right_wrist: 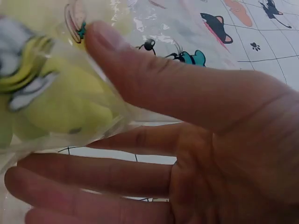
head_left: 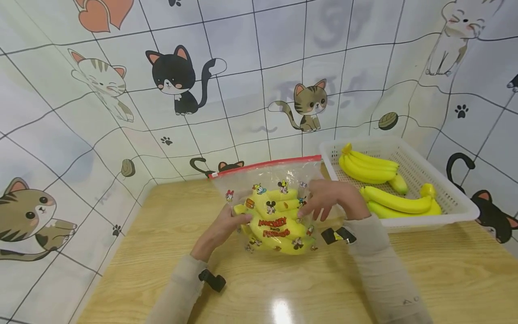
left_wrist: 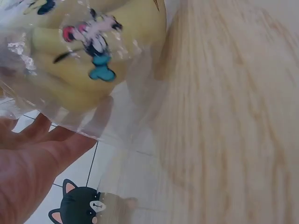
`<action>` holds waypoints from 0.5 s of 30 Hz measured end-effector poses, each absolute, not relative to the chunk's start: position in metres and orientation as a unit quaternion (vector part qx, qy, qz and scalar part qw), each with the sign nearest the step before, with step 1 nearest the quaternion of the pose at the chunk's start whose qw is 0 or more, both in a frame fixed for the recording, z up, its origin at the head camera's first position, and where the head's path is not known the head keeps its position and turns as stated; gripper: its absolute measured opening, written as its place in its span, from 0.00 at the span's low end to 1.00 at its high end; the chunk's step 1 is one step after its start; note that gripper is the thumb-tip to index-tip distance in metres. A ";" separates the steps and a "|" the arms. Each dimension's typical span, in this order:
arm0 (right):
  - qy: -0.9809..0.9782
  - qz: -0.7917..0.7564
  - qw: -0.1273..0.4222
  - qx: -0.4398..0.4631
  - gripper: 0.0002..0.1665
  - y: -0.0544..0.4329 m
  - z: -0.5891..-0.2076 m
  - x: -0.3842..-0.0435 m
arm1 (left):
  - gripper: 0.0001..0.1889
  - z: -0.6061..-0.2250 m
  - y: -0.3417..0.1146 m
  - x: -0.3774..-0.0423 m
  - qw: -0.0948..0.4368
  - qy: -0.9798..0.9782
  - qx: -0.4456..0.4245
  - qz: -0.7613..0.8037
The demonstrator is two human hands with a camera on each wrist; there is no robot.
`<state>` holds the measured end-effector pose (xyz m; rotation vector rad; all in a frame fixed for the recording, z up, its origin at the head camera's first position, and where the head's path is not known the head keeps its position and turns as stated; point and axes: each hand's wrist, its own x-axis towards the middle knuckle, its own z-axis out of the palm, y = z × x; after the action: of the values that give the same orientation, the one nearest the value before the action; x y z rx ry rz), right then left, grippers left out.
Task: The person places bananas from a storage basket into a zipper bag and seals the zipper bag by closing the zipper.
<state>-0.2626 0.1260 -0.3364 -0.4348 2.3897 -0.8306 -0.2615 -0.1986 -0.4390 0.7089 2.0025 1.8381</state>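
A clear zip bag [head_left: 259, 177] with cartoon prints and a red zip strip stands tilted over the table, a bunch of yellow bananas [head_left: 279, 240] inside it. My left hand [head_left: 224, 226] grips the bag's left side, thumb on the front and fingers behind. On the other side my right hand [head_left: 333, 195] holds the bag, its thumb [right_wrist: 135, 74] pressed on the front over the bananas and its other fingers stretched along the back. In the left wrist view the bag's lower corner [left_wrist: 121, 116] hangs close over the wood.
At the right stands a white plastic basket [head_left: 439, 220] with more bananas [head_left: 368, 168] in two bunches. The wooden table [head_left: 170, 211] meets cat-printed wall sheeting [head_left: 243, 103] at the back and left. Black straps [head_left: 212, 280] sit on both wrists.
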 end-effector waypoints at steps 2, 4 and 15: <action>0.888 -0.327 0.277 -0.168 0.24 0.126 -0.339 -0.265 | 0.32 -0.435 -0.200 -0.262 0.162 0.704 0.245 0.647; 0.881 -0.347 0.264 -0.182 0.22 0.125 -0.340 -0.267 | 0.27 -0.430 -0.203 -0.262 0.160 0.698 0.237 0.657; 0.843 -0.457 0.180 -0.218 0.38 0.060 -0.362 -0.262 | 0.23 -0.410 -0.272 -0.273 0.173 0.684 0.075 0.705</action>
<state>-0.2623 0.0600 -0.3621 -0.6158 2.3838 -1.2923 -0.2727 -0.2721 -0.4099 0.2133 1.9400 2.0000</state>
